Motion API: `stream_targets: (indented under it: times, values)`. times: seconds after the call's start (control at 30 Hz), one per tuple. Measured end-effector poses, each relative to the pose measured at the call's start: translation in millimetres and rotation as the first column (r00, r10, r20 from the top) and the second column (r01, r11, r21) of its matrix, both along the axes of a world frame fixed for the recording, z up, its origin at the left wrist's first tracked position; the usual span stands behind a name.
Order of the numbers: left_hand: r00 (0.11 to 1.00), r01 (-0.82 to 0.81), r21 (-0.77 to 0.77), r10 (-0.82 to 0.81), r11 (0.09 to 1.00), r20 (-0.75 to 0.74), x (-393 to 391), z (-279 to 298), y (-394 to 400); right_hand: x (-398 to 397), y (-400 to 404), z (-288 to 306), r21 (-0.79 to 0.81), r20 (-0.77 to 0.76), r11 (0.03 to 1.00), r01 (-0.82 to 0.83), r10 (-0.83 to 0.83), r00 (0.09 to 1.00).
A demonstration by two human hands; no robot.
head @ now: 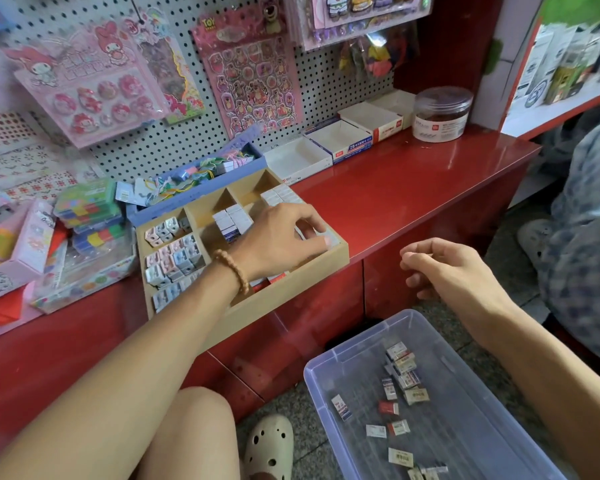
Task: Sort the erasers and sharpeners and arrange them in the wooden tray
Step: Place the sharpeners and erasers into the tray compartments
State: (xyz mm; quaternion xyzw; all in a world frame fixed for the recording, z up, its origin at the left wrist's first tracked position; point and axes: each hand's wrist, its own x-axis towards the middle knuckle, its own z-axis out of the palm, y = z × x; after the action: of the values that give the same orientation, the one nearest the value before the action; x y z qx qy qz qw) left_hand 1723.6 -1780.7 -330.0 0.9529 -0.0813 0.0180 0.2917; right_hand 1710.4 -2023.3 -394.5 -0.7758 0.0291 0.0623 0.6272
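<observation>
The wooden tray point(312, 268) sits on the red counter, split into compartments. Its left compartments hold rows of small sharpeners point(174, 251); the middle and right ones hold white boxed erasers point(232, 220). My left hand point(284, 237) reaches into the right front compartment, its fingertips pressing down on an eraser point(326, 237) there. My right hand point(444, 268) hovers to the right of the tray above the counter edge, fingers loosely curled and holding nothing. Below it, a clear plastic bin point(326, 382) on the floor holds several loose erasers point(402, 379).
Empty white cardboard boxes point(343, 136) and a clear jar point(442, 114) line the back of the counter point(413, 181). A blue tray of tags point(201, 178) and colourful stationery boxes point(90, 209) crowd the left. Another person's patterned clothing point(582, 216) is at the right.
</observation>
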Motion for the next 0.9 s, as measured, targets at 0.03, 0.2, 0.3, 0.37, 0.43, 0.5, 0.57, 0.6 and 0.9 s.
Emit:
stream_targets:
  times: [0.03, 0.2, 0.3, 0.37, 0.43, 0.5, 0.57, 0.6, 0.9]
  values:
    - [1.0, 0.019, -0.046, -0.02, 0.999, -0.016, -10.9, -0.3, -5.1, -1.9, -1.1, 2.2, -0.017, 0.02, 1.0, -0.01, 0.01, 1.0]
    - [0.983, 0.056, -0.188, -0.087, 0.981, -0.161, -60.0, -30.3, -28.7, -19.2, -8.0, 9.9, -0.131, 0.102, 0.99, -0.055, 0.069, 0.992]
    - [0.971, 0.064, -0.201, -0.107, 0.978, -0.214, -87.5, -62.3, -44.2, -33.3, -13.1, 10.6, -0.214, 0.141, 0.974, -0.078, 0.11, 0.984]
    - [0.959, 0.06, -0.212, -0.115, 0.975, -0.259, -107.2, -85.7, -55.4, -42.8, -18.1, 6.7, -0.262, 0.16, 0.961, -0.087, 0.132, 0.978]
    - [0.935, 0.056, -0.259, -0.141, 0.964, -0.325, -127.8, -112.3, -66.2, -53.8, -25.2, -0.9, -0.315, 0.163, 0.945, -0.087, 0.144, 0.976]
    - [0.905, 0.05, -0.318, -0.177, 0.947, -0.386, -147.3, -137.9, -76.3, -66.0, -33.7, -13.1, -0.342, 0.137, 0.936, -0.079, 0.133, 0.982]
    - [0.886, 0.048, -0.347, -0.201, 0.937, -0.419, -162.1, -160.3, -87.6, -79.0, -43.4, -30.6, -0.347, 0.099, 0.936, -0.055, 0.095, 0.99]
    - [0.878, 0.058, -0.337, -0.209, 0.94, -0.43, -165.8, -169.8, -93.4, -84.2, -48.0, -41.1, -0.35, 0.079, 0.936, -0.041, 0.073, 0.994]
    - [0.871, 0.104, -0.221, -0.196, 0.97, -0.451, -170.0, -245.8, -100.2, -104.8, -55.2, -186.7, -0.385, -0.145, 0.923, -0.009, -0.051, 0.988]
